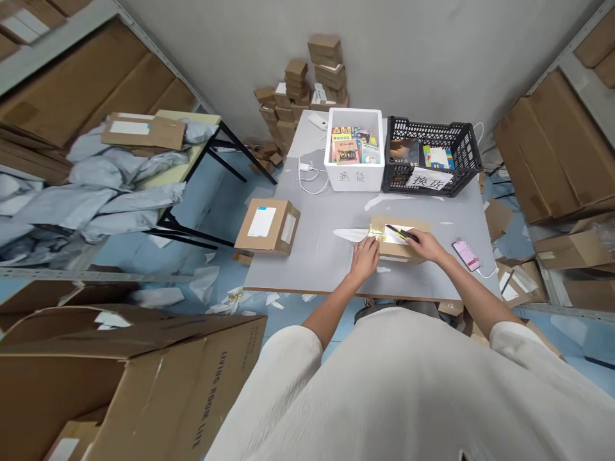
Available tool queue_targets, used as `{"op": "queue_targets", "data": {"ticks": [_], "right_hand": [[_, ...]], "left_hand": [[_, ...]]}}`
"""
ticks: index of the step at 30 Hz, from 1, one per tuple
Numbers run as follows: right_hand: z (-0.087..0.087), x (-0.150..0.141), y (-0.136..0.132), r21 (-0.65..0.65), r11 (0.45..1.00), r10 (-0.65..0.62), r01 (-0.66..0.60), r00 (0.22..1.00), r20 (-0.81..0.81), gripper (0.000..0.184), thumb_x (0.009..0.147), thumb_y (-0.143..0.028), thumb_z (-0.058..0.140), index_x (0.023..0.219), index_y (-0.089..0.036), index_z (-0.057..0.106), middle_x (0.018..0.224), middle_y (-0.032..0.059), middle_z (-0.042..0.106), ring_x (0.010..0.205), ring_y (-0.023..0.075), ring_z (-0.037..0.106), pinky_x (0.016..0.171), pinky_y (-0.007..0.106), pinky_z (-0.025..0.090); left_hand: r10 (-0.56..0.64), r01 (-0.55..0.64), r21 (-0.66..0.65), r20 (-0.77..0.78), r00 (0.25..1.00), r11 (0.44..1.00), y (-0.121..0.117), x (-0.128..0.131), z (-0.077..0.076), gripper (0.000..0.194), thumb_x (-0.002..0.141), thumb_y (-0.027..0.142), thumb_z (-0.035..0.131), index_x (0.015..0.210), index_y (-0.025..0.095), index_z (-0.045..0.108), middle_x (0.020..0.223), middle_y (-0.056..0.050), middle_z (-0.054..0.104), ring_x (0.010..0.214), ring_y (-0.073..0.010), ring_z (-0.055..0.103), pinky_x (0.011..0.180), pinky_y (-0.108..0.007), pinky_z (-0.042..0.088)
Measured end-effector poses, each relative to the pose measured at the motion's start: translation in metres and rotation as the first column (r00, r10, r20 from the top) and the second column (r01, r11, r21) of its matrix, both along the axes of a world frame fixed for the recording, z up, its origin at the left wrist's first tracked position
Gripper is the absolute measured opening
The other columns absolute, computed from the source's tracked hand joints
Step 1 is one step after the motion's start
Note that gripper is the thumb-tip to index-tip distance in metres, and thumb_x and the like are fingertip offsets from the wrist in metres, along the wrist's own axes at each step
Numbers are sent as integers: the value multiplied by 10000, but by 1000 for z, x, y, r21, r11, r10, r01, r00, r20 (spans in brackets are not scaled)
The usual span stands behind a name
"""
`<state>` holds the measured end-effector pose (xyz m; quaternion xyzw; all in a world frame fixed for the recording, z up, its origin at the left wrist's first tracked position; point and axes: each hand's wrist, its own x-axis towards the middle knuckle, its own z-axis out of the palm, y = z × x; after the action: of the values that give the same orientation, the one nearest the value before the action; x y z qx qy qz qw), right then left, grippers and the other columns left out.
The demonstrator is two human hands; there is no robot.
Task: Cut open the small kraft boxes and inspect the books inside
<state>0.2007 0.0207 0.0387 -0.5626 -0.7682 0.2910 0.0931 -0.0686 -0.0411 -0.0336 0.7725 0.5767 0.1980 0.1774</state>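
Note:
A small cardboard box [401, 253] lies on the grey table [307, 269] in front of me, with a white label [394, 234] and shiny yellowish tape [377, 232] on its top. My left hand [366, 256] grips the box's near left corner, its fingertips beside the tape. In my right hand [423, 243] is a black-and-yellow box cutter [402, 233]. It points left across the label, close above or touching it; which one, I cannot tell.
Behind the box stand a white foam bin [354, 177] and a black crate [432, 173], both with books. Another carton [267, 225] sits at the table's left edge. A phone [466, 255] lies right. A big open carton [182, 378] stands lower left; paper scraps litter the floor.

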Motion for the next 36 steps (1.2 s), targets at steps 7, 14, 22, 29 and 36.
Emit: {"op": "queue_targets", "data": {"ticks": [7,14,22,29,36], "right_hand": [[8,-39,11,12,971,219,-240,905,365,418,1118,-372,495,1421,-236,749,1373,127,794,1162,325,739,906,369,534],[13,-52,14,23,968,219,-251,882,418,419,1131,-366,479,1420,-240,755,1318,139,800,1086,307,749,880,359,515],[12,-57,21,27,967,218,-254,878,426,400,1145,-379,469,1379,-245,766,1260,134,804,1060,293,745,846,329,486],[13,-59,24,19,960,244,-279,869,430,382,1142,-382,476,1320,-237,782,1206,142,806,1041,301,743,851,333,486],[17,-63,27,12,959,246,-283,853,459,348,1140,-347,509,1335,-251,781,1229,138,807,1049,290,746,880,328,492]], "left_hand": [[-18,18,3,22,1000,1000,-1,-3,-9,434,1117,235,457,1495,256,670,1614,-121,636,1553,-303,528,1254,-503,435],[-23,22,31,30,999,999,1,-4,-15,429,1126,251,494,1522,276,658,1598,-122,649,1536,-311,549,1239,-504,454],[-23,22,36,41,999,999,1,-4,-15,444,1118,252,511,1538,283,650,1600,-118,647,1535,-311,549,1252,-508,449],[-26,25,30,49,998,999,2,-5,-10,399,1120,256,494,1473,250,680,1586,-116,659,1514,-313,559,1226,-502,462],[-25,24,19,32,999,1000,2,-4,-9,408,1118,251,491,1481,254,678,1597,-117,649,1523,-313,549,1228,-505,452]]}}
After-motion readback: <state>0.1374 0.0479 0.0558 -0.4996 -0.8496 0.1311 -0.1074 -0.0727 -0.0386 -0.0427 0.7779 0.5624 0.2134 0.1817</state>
